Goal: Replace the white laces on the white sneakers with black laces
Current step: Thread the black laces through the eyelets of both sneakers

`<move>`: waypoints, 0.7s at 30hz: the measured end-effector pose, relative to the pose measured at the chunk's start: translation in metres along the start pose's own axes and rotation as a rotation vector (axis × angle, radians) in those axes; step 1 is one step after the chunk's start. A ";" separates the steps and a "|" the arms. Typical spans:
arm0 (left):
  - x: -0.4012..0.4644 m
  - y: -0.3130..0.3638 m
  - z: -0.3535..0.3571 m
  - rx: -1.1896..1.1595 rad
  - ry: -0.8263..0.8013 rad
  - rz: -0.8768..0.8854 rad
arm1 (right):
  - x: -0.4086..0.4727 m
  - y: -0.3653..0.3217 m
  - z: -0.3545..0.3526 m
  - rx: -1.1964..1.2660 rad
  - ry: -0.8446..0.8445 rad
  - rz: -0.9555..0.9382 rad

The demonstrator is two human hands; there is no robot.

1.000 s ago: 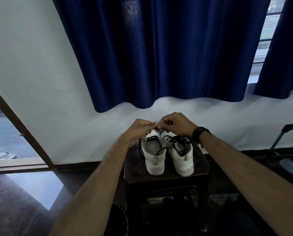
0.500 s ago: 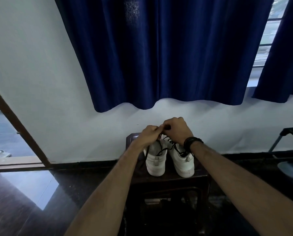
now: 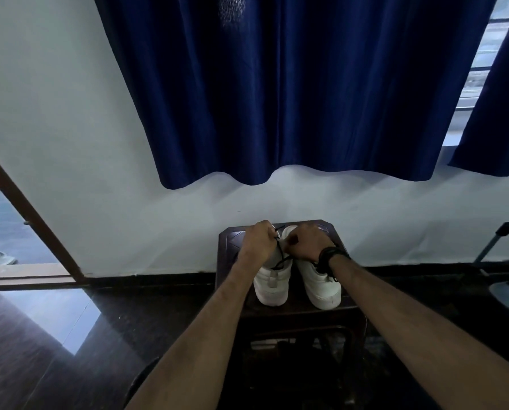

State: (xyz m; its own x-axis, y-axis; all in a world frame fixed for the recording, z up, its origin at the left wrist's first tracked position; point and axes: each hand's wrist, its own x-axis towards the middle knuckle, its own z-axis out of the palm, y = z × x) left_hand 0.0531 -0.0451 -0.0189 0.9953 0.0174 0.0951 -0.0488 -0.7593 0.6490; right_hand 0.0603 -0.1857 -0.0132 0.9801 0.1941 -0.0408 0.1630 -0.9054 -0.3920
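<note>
- White leather sneakers, a pair, sit side by side on the dark wooden tabletop [image 3: 226, 247], heels toward the camera: left sneaker [image 3: 272, 287], right sneaker [image 3: 321, 288].
- Left hand [image 3: 257, 242] is clenched over the left sneaker's front, pinching the thin black lace [image 3: 281, 255].
- Right hand [image 3: 309, 242], black band [image 3: 331, 255] at its wrist, is curled just beside it, fingers pinching the same lace.
- Lace strands run down from the hands into the left sneaker's opening.
- Deep blue curtain [image 3: 276, 99] hangs on the wall behind.
</note>
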 end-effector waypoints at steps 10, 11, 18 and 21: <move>-0.008 -0.013 0.034 0.246 0.180 0.074 | 0.016 0.033 0.008 0.606 -0.098 0.251; -0.010 -0.015 0.036 0.284 0.195 0.082 | 0.017 0.034 0.010 0.620 -0.102 0.264; -0.009 -0.013 0.042 0.325 0.229 0.036 | 0.017 0.041 0.021 0.747 -0.085 0.248; -0.010 -0.009 0.042 0.290 0.248 -0.006 | 0.021 0.045 0.029 0.808 -0.078 0.211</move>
State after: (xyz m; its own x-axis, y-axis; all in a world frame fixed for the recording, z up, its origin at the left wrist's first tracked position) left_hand 0.0476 -0.0657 -0.0577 0.9433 0.1527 0.2948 0.0183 -0.9106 0.4130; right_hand 0.0848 -0.2119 -0.0584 0.9654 0.1036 -0.2391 -0.1833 -0.3820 -0.9058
